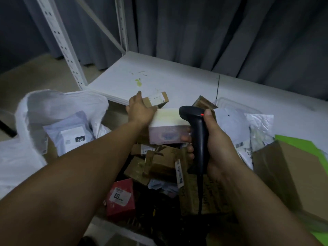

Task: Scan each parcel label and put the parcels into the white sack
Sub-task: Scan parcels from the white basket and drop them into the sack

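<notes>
Right hand in full fist grip on black scanner; left hand at small labelled carton, closure indeterminate

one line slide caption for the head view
Left hand on small brown cardboard box, right hand gripping black handheld barcode scanner.

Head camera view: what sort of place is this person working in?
Most likely a parcel sorting or dispatch room. The right hand grips a barcode scanner, the left hand holds a white box over a pile of labelled parcels, and a white sack beside metal shelving already holds some.
</notes>
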